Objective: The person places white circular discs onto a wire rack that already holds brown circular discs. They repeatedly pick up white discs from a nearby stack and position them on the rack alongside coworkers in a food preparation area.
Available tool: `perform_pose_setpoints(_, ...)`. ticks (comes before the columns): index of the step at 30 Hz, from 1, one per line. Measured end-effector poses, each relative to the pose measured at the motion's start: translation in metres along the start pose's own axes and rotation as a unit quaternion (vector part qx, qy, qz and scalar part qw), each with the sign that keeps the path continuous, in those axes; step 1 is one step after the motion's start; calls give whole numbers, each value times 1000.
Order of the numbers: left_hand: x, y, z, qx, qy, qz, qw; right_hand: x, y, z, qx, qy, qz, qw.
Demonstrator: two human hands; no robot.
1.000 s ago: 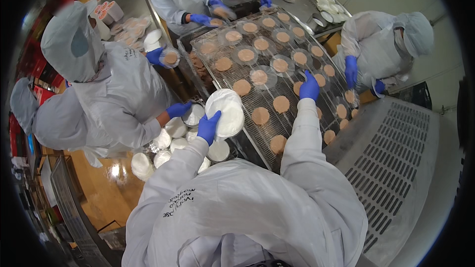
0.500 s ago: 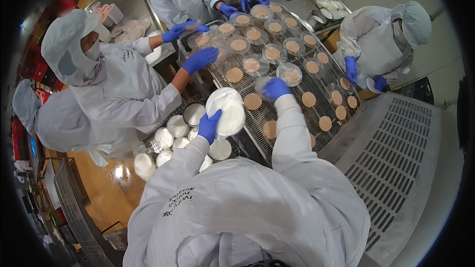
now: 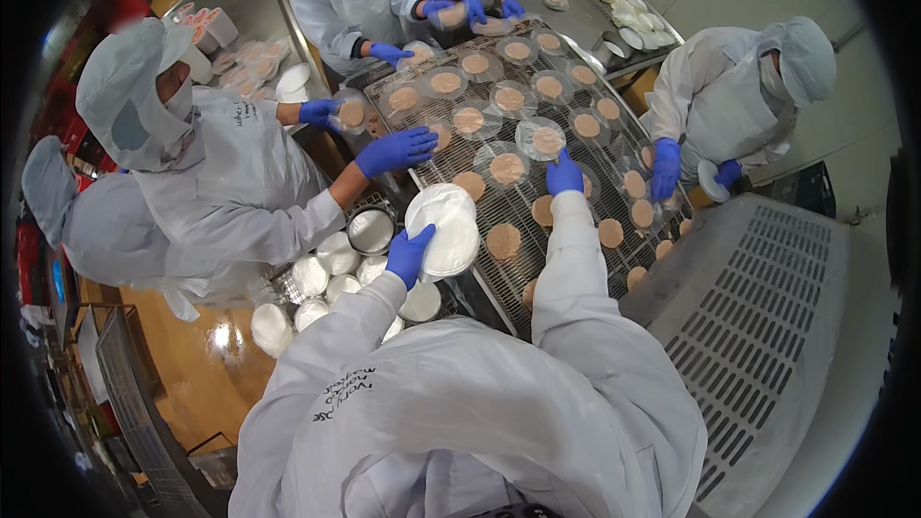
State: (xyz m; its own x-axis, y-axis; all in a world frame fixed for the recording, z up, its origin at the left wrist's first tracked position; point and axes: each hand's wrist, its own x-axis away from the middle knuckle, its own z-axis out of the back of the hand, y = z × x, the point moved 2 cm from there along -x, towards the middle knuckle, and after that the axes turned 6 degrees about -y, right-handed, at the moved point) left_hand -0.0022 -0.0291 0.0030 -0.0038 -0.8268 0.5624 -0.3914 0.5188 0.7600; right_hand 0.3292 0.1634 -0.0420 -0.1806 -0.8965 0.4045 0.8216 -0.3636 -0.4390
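My left hand (image 3: 411,255), gloved in blue, is closed on the edge of a stack of thin round white sheets (image 3: 443,230), held above the near left of the wire-mesh belt (image 3: 487,305). My right hand (image 3: 565,175), also in blue, reaches out over the belt. Its fingertips are at the near edge of a clear round film sheet (image 3: 527,129) lying over a pale pink patty (image 3: 548,141), and seem to pinch that edge. Beside it lies another patty (image 3: 507,169) under film. Bare patties, such as this patty (image 3: 504,241), lie nearer to me.
At left, a person's gloved hand (image 3: 398,151) extends over the belt; the other holds a film-covered patty (image 3: 351,114). More people work at the far end and right. White-filled round tins (image 3: 369,230) stand left of me. A slotted metal cover (image 3: 758,345) lies right.
My right hand has moved right and slightly away from me, and the film it carried now lies on a patty. Patties have shifted left and away. The person at left has lifted a patty.
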Motion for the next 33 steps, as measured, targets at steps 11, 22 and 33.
perform_pose_setpoints(11,40,5,-30,-14,18,28,999,-47,5,29,309,138,185,923)
perform_pose_setpoints(22,31,-4,-25,-8,1,-34,999,95,-58,25,170,-106,257,945)
perform_pose_setpoints(33,66,12,-8,3,13,-69,998,163,-112,-19,-397,-177,261,862)
